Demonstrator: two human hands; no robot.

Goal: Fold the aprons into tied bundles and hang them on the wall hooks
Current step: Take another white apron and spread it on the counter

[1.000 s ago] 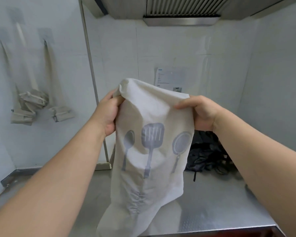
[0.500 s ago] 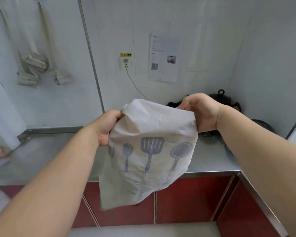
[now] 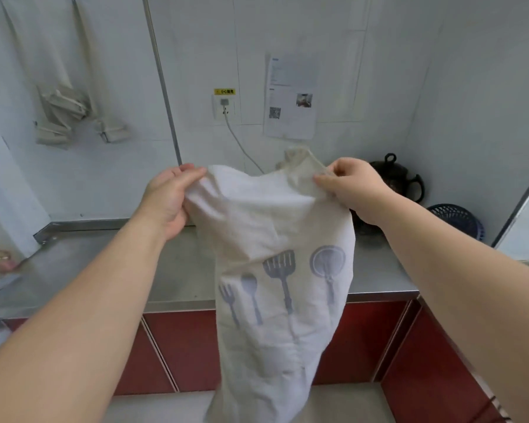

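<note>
A white apron (image 3: pixel 275 227) printed with grey utensils hangs in front of me over the counter edge. My left hand (image 3: pixel 168 196) pinches its upper left edge between fingers and thumb. My right hand (image 3: pixel 348 187) pinches the upper right edge, where a bunch of cloth and strap sticks up. The apron's lower part drapes down past the red cabinet doors. Two beige tied apron bundles (image 3: pixel 64 114) hang by their straps on the wall at the upper left; the hooks are out of view.
A steel counter (image 3: pixel 104 264) runs along the wall above red cabinets (image 3: pixel 184 349). A dark teapot (image 3: pixel 394 178) and a blue basket (image 3: pixel 455 221) stand at the right corner. A wall socket (image 3: pixel 225 106) with a cord and a paper notice (image 3: pixel 290 99) are behind the apron.
My hands have moved wider apart and shifted from fists to pinches along the apron's top edge. The apron now hangs longer and lower, with the print turned to the right.
</note>
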